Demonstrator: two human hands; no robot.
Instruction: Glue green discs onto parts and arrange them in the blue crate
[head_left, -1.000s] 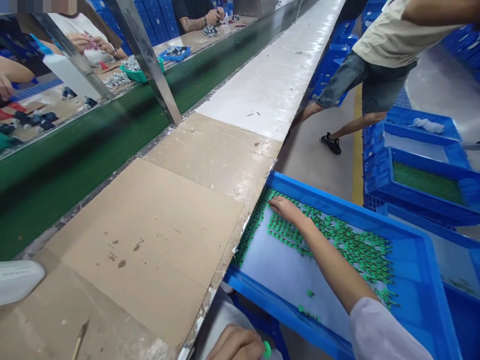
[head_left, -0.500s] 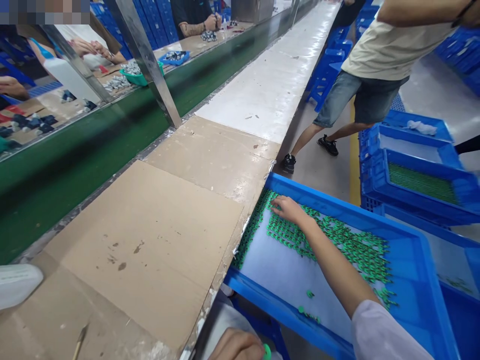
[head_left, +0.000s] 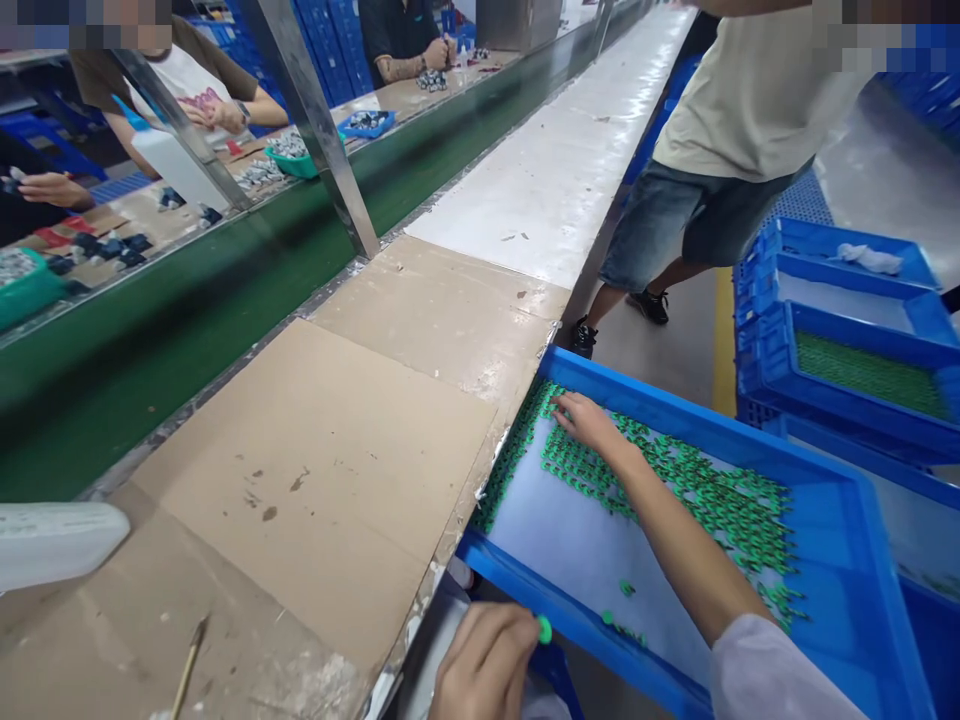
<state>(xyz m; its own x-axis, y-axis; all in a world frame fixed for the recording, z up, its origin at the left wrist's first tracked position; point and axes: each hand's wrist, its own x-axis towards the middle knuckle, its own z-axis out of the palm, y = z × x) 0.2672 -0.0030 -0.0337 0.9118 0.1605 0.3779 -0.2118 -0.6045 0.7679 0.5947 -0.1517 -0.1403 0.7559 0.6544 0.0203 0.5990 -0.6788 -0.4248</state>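
Note:
At the bottom, my left hand [head_left: 487,660] is closed, with a small round green piece [head_left: 545,628] showing at its fingertips. My right hand [head_left: 589,425] reaches into a blue tray [head_left: 832,520], its fingertips pinched low over the far left rows. Whatever those fingertips grip is hidden. Many small green pieces [head_left: 675,470] with dark, thin stems lie in rows on the tray's pale liner [head_left: 547,530]. A few loose green pieces [head_left: 626,588] lie apart nearer the front.
Left of the tray runs a bench with cardboard [head_left: 360,430], a brush [head_left: 191,665] and a white bottle [head_left: 60,540]. Behind it is a green belt [head_left: 187,370], with co-workers seated beyond. A person [head_left: 720,170] stands by the aisle. Stacked blue trays [head_left: 870,370] are at right.
The view has shifted slightly, so the bench appears farther right. My left hand has risen further into view with its green piece. My right hand stays over the same rows. The standing person has shifted.

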